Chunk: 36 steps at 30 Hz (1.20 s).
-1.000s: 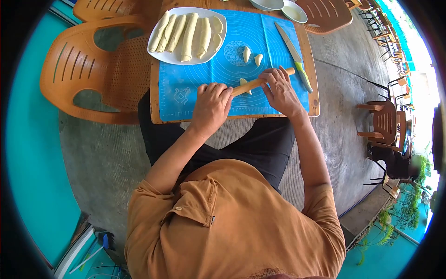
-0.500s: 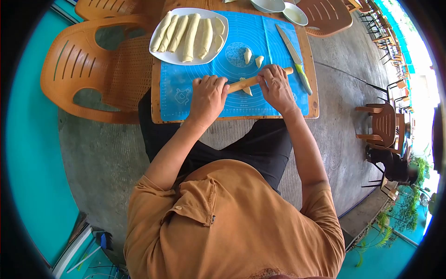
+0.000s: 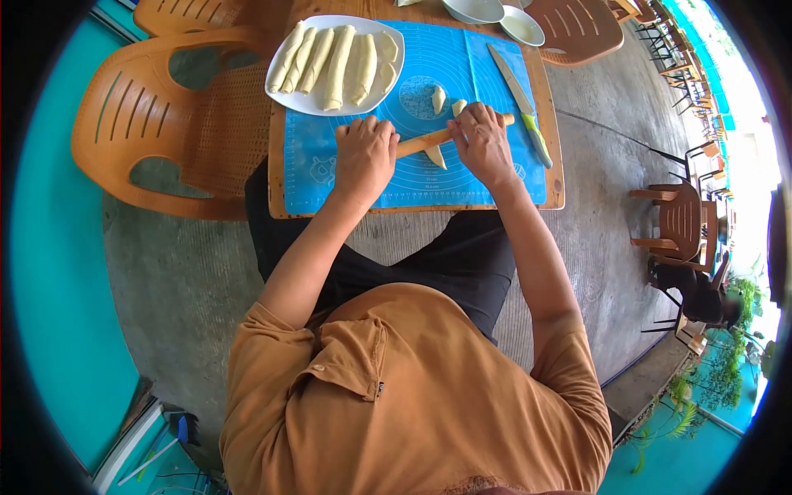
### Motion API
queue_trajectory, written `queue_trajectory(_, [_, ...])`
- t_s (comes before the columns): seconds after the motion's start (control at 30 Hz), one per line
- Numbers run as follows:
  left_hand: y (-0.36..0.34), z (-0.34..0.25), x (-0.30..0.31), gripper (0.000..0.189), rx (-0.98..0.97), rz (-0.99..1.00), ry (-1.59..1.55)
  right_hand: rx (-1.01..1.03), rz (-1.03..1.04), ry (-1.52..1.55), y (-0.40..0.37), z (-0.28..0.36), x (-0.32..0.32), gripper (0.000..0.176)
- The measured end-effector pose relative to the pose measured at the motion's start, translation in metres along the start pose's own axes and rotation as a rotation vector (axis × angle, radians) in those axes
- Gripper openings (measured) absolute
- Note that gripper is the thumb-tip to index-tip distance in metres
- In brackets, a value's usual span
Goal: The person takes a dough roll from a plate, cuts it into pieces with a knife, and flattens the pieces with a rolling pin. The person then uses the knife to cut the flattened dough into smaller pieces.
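A wooden rolling pin (image 3: 422, 143) lies slanted across a blue baking mat (image 3: 330, 194), its right end farther from me. My left hand (image 3: 365, 155) is closed round its left end. Near the other end, my right hand (image 3: 481, 142) grips the pin from above. Beneath the pin a piece of dough (image 3: 436, 156) pokes out toward me; its rest is hidden. Two small dough pieces, one (image 3: 438, 99) whole in view and another (image 3: 459, 107) partly behind my right hand, lie beyond the pin.
A white plate (image 3: 393, 85) with several dough rolls stands at the mat's far left. A knife with a green handle (image 3: 537, 140) lies at the right. Two bowls (image 3: 521, 26) (image 3: 475, 10) sit at the back. An orange chair (image 3: 124, 124) stands left; a person (image 3: 701, 295) is far right.
Both hands and the rolling pin have moved slightly away from me and to the left. The pin now covers more of the dough's far part.
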<state>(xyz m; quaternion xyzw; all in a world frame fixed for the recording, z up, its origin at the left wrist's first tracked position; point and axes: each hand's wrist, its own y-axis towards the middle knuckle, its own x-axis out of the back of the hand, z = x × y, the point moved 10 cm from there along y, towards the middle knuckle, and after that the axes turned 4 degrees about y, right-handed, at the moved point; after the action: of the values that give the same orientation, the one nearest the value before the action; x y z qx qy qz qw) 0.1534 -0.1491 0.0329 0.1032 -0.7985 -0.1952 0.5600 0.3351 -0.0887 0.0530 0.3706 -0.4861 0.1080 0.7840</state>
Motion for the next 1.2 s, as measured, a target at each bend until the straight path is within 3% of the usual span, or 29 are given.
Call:
queue_trajectory(0.4, [0.013,0.002,0.004,0.017,-0.046,-0.111,0.053,-0.099,-0.016,-0.119,0.015,-0.003,-0.016,0.019])
queue_trajectory(0.47, [0.010,-0.002,0.000,0.015,-0.052,0.001,0.001,-0.109,-0.031,-0.144,0.015,-0.002,-0.011,0.018])
queue_trajectory(0.67, [-0.004,-0.014,0.000,0.031,-0.171,0.025,-0.061,-0.016,-0.010,-0.052,0.004,0.016,0.006,0.017])
queue_trajectory(0.83, [0.000,-0.018,0.001,0.034,-0.180,0.010,-0.085,0.009,0.136,-0.071,-0.001,0.016,0.006,0.027])
queue_trajectory(1.03, [0.009,-0.027,0.026,0.033,-0.195,-0.050,-0.146,0.087,0.030,-0.059,0.003,0.024,0.028,0.034])
queue_trajectory(1.2, [-0.003,-0.032,0.029,0.034,-0.210,-0.001,-0.170,0.077,0.085,-0.046,-0.012,0.030,0.031,0.035])
